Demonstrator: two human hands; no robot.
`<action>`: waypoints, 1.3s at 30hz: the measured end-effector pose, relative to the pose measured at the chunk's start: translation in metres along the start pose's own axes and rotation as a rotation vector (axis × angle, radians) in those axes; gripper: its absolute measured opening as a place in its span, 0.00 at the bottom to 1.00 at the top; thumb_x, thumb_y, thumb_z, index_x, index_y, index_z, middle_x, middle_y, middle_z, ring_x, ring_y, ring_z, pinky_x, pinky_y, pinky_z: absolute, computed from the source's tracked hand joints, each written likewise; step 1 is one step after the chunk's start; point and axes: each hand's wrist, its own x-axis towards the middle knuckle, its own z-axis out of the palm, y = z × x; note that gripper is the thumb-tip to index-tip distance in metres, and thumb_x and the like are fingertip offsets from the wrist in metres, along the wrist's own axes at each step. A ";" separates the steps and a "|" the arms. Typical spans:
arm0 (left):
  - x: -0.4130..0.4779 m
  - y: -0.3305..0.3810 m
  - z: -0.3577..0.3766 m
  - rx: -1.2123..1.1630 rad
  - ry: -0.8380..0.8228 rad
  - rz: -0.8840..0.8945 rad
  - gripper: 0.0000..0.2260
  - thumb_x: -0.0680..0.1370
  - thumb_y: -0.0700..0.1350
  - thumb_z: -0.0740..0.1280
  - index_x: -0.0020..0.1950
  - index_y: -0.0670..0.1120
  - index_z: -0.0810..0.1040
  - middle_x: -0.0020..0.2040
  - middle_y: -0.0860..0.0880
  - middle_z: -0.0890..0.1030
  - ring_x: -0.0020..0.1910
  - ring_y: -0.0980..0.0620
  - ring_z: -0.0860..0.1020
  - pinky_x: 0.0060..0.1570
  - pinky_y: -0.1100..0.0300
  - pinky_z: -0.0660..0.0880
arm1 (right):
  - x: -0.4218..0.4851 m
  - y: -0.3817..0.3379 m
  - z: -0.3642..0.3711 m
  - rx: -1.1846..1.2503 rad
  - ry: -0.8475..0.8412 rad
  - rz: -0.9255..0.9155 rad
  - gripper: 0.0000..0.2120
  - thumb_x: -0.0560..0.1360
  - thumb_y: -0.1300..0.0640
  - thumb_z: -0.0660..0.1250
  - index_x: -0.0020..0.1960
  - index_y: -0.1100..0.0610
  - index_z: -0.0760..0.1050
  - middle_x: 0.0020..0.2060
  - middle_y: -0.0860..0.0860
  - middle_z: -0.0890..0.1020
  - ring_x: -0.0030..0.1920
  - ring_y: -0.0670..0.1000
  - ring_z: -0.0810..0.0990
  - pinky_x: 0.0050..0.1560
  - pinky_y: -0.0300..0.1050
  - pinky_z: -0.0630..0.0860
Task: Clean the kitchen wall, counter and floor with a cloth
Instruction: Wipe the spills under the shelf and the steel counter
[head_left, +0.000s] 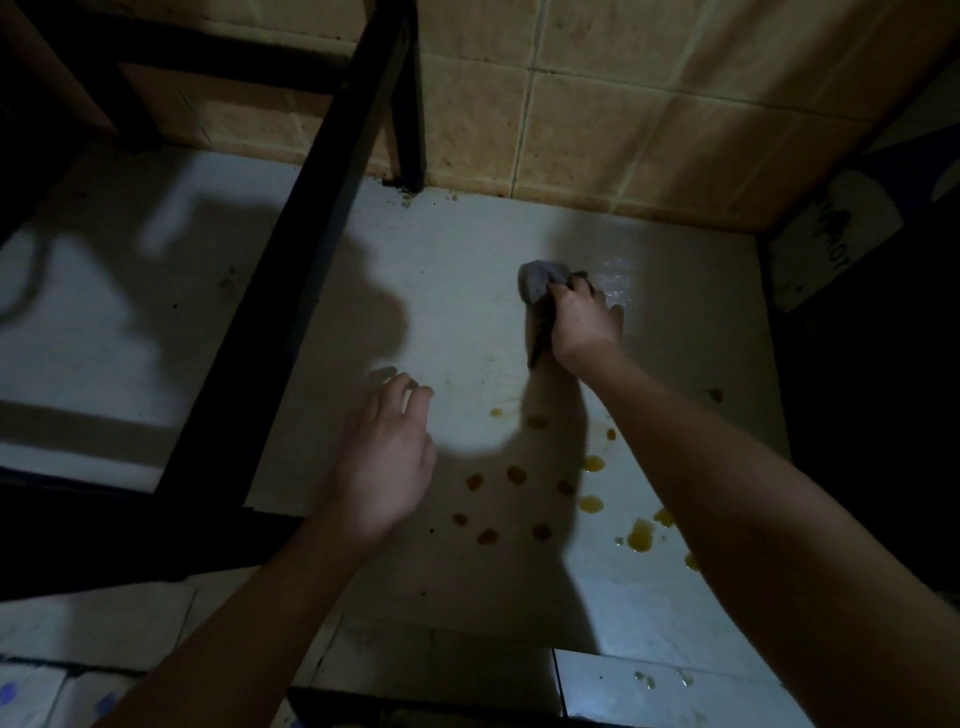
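Observation:
My right hand (584, 322) grips a bunched grey cloth (537, 283) and presses it onto the white floor (467, 291) near the back wall. A wet, shiny patch (615, 283) lies just right of the cloth. My left hand (387, 457) rests on the floor with its fingers spread, holding nothing. Several orange-brown spill spots (639, 535) dot the floor between and below my forearms. The tan tiled wall (597, 104) rises behind the floor.
A black metal frame leg (291, 270) runs diagonally across the left, with another upright post (410, 93) at the wall. A dark object with a white label (831, 249) stands at the right. Pale floor tiles (675, 691) lie nearest me.

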 end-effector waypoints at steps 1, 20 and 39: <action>0.000 0.001 -0.001 -0.003 -0.002 -0.001 0.19 0.73 0.40 0.64 0.64 0.43 0.72 0.67 0.41 0.69 0.63 0.39 0.70 0.59 0.46 0.71 | -0.002 0.003 -0.001 0.014 -0.004 0.007 0.23 0.76 0.63 0.58 0.70 0.51 0.64 0.69 0.55 0.65 0.68 0.61 0.64 0.67 0.63 0.59; -0.004 0.009 0.000 0.034 0.025 0.060 0.18 0.72 0.40 0.65 0.62 0.42 0.73 0.63 0.39 0.73 0.59 0.39 0.72 0.54 0.47 0.73 | -0.105 -0.005 0.018 -0.179 -0.049 -0.544 0.22 0.78 0.48 0.59 0.71 0.51 0.66 0.68 0.54 0.67 0.64 0.59 0.67 0.54 0.54 0.73; -0.011 0.035 -0.007 0.105 0.020 0.153 0.19 0.73 0.40 0.67 0.64 0.43 0.74 0.68 0.41 0.70 0.62 0.39 0.73 0.55 0.49 0.72 | -0.118 0.169 0.012 0.200 0.189 0.192 0.19 0.78 0.65 0.56 0.67 0.61 0.70 0.70 0.59 0.67 0.69 0.60 0.66 0.72 0.49 0.61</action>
